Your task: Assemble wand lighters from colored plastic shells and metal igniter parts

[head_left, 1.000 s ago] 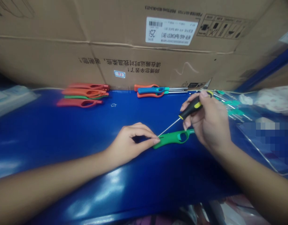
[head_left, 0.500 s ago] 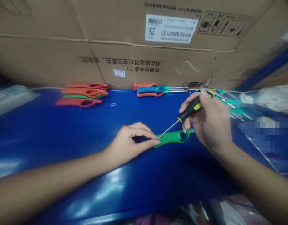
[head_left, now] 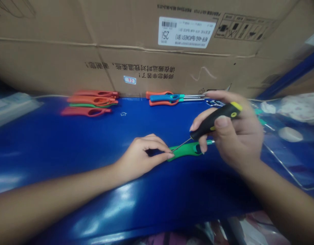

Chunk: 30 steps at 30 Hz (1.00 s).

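Note:
A green plastic lighter body (head_left: 185, 150) lies on the blue table (head_left: 95, 163) in the middle. My left hand (head_left: 144, 156) pinches its left end between thumb and forefinger. My right hand (head_left: 232, 132) is closed round a black and yellow screwdriver (head_left: 215, 119). The thin shaft slants down to the left, and its tip meets the green body beside my left fingertips. My right fingers also rest against the right part of the green body.
Large cardboard boxes (head_left: 146, 44) wall off the back. Several red and orange lighter bodies (head_left: 92, 102) lie at the back left. An orange and blue pair (head_left: 167, 98) sits mid-back. Clear plastic packets with teal parts (head_left: 261, 119) lie on the right.
My right hand has lowered the screwdriver handle and shifted it rightward, so the tool lies flatter. The left hand and the green body have stayed put.

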Available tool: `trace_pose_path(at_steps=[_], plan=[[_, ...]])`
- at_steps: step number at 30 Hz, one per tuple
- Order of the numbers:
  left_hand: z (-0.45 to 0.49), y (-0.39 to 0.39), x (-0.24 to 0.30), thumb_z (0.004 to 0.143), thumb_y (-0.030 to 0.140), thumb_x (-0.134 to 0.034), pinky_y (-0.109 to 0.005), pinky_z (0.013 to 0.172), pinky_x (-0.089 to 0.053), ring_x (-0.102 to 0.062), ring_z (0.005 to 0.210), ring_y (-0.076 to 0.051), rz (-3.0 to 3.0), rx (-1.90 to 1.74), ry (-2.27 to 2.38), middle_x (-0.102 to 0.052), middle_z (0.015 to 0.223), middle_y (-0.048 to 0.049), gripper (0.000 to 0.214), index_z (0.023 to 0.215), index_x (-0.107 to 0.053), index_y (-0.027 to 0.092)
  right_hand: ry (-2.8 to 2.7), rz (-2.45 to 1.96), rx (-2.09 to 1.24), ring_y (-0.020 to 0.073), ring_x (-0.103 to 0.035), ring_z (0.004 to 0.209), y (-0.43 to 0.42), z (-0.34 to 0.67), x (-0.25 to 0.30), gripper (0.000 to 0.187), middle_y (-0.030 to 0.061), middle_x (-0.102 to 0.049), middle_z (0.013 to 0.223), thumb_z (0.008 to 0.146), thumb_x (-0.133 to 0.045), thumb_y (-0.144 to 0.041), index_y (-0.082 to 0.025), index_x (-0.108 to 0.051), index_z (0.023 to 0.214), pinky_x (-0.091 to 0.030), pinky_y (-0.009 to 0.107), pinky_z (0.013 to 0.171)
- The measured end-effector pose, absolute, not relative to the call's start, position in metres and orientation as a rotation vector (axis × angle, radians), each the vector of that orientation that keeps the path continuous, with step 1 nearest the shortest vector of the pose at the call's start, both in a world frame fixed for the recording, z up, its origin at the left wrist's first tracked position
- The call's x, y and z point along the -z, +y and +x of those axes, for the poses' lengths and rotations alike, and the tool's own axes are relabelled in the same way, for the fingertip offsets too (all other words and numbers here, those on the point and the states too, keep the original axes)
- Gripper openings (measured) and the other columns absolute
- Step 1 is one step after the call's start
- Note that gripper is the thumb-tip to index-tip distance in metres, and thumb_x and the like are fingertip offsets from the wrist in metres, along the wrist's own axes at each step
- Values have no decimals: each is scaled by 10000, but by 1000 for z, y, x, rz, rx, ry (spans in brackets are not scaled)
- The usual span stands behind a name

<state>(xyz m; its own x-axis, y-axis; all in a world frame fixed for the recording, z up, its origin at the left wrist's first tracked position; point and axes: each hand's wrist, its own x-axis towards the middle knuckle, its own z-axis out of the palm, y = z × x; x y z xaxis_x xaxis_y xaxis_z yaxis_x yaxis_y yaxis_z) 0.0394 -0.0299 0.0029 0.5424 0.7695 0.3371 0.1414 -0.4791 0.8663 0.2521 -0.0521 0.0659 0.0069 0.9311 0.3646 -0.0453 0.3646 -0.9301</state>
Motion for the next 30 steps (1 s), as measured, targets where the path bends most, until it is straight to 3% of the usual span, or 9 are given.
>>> trace_pose_path(at_steps=[5,8,11,16,22,27,30], plan=[[40,-29,-3,854,232,-757,-300,799,-574,-703,814,-165,1961,-911,743,-775,875,-38,48,875,-795,213,-1428,-809,-775,150,-663,553,-61,250,-62,323,-1,-736,958,879,-723,-265,-376,-565,1138,-527,268,382],[40,-29,-3,858,222,-748,-305,810,-569,-707,832,-169,1982,-888,724,-775,886,-44,48,875,-790,208,-1560,-814,-758,167,-701,693,-64,252,-58,453,22,-698,1136,862,-713,-174,-397,-558,1224,-559,270,435],[39,-29,-3,862,205,-735,-306,812,-558,-702,832,-168,2005,-897,700,-769,883,-47,42,869,-775,193,-1604,-802,-791,208,-716,817,-65,254,-58,579,39,-685,1159,837,-717,-142,-409,-526,1315,-596,291,506],[39,-30,-3,864,202,-726,-324,814,-545,-688,837,-174,2047,-892,670,-763,870,-41,32,863,-756,191,-1678,-748,-826,188,-698,726,-62,256,-56,707,10,-701,1052,829,-694,-65,-445,-445,1371,-600,285,484],[39,-29,-2,840,248,-761,-356,877,-543,-694,924,-200,2082,-918,671,-768,956,-57,114,943,-752,199,-1717,-675,-716,164,-702,744,-59,255,-46,792,37,-557,1427,762,-719,-5,-463,-493,1368,-580,250,455],[37,-30,0,799,275,-794,-385,1004,-519,-665,1106,-226,2144,-844,745,-711,1193,-81,414,1190,-682,200,-1598,-731,-686,185,-718,781,-60,252,-47,754,9,-685,1199,774,-728,-12,-473,-525,1335,-590,258,497],[38,-31,0,810,232,-760,-401,1020,-514,-645,1146,-234,2218,-775,737,-698,1225,-79,450,1244,-647,199,-1578,-744,-681,182,-723,793,-61,250,-48,736,3,-673,1230,776,-727,-13,-478,-541,1315,-596,257,507]])
